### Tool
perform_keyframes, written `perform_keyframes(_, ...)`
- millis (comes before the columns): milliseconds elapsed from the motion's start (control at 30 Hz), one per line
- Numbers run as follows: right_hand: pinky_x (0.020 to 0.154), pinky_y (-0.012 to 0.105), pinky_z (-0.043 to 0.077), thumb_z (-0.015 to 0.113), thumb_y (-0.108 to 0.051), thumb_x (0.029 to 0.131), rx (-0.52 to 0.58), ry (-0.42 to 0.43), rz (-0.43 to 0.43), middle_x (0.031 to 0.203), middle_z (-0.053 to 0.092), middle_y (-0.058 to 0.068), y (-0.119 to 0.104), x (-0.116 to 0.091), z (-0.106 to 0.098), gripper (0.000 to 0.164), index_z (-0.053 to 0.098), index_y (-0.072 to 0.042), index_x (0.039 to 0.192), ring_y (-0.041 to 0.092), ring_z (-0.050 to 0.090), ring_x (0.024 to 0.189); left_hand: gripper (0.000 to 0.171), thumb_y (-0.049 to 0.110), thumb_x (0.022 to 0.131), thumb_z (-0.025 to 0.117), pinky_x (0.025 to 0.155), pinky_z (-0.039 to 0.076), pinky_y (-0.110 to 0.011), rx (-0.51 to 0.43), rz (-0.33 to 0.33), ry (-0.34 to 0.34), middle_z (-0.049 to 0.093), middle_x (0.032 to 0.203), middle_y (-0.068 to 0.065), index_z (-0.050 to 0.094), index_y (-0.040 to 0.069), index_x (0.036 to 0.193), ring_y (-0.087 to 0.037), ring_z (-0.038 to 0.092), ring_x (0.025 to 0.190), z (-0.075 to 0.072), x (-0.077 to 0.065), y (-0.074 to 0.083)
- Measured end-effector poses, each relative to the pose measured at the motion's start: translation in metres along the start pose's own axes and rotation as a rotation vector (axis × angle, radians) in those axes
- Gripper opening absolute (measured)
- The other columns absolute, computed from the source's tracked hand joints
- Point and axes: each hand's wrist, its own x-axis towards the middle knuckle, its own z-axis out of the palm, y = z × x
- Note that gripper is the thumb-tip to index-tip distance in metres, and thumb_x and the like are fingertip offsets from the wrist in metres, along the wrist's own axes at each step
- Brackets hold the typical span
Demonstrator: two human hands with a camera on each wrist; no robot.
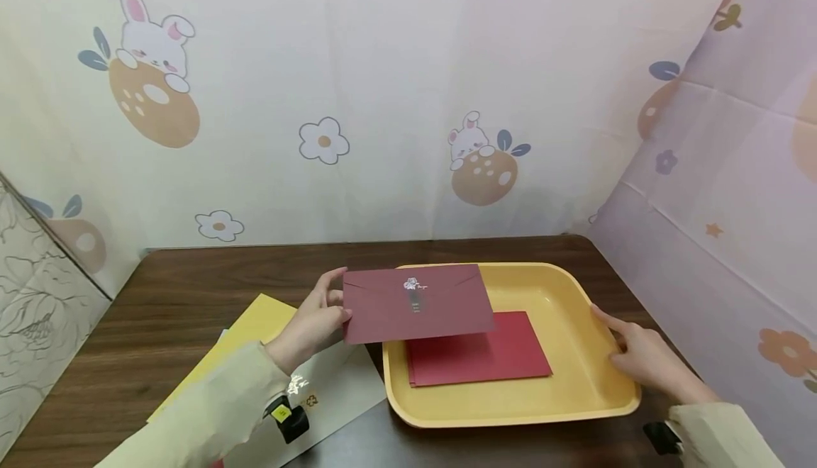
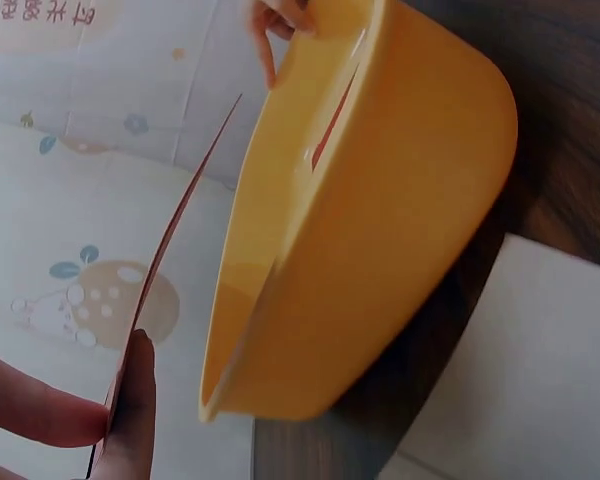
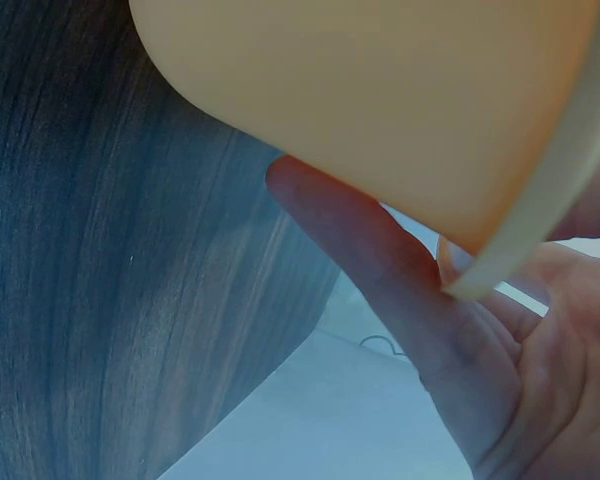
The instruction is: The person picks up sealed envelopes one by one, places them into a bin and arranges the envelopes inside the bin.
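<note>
My left hand (image 1: 315,322) pinches a dark red envelope (image 1: 383,308) by its left end, thumb on the near face. This envelope has a silver flower print and is held above the left part of a yellow tray (image 1: 574,383). Seen edge-on in the left wrist view, it bends slightly. Inside the tray lie several brighter red envelopes (image 1: 491,361) in a stack, partly covered by the held one. My right hand (image 1: 651,358) grips the tray's right rim; in the right wrist view a finger (image 3: 380,260) lies along the outer wall below the rim.
Left of the tray, a white envelope (image 1: 351,376) with shiny prints lies on the dark wooden table (image 1: 185,312), beside a yellow envelope (image 1: 264,315). My left sleeve covers part of both. A printed cloth (image 1: 383,191) hangs behind and to the right.
</note>
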Motion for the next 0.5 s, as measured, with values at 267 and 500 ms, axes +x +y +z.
perform_keyframes(267,0.045,0.026,0.036,0.054,0.002,0.073,0.028,-0.004,-0.012,0.058,0.047,0.002,-0.002,0.000,-0.001,0.077,0.031,0.004,0.145,0.012,0.039,0.046,0.069,-0.008,0.086,0.048,0.092,0.048,-0.043,-0.009,-0.010,-0.021,0.055,0.115,-0.020,0.023,0.008,0.148,-0.024,0.061,0.096,0.021,0.004,0.000)
perform_keyframes(500,0.046,0.026,0.037,0.056,0.002,0.072,0.024,0.002,-0.013,0.061,0.049,0.002,-0.001,-0.001,-0.002,0.076,0.032,0.005,0.145,0.013,0.040,0.047,0.067,-0.010,0.086,0.048,0.087,0.051,-0.037,-0.035,0.007,-0.073,0.055,0.113,-0.021,0.023,0.003,0.147,-0.022,0.063,0.090,0.039,0.006,0.003)
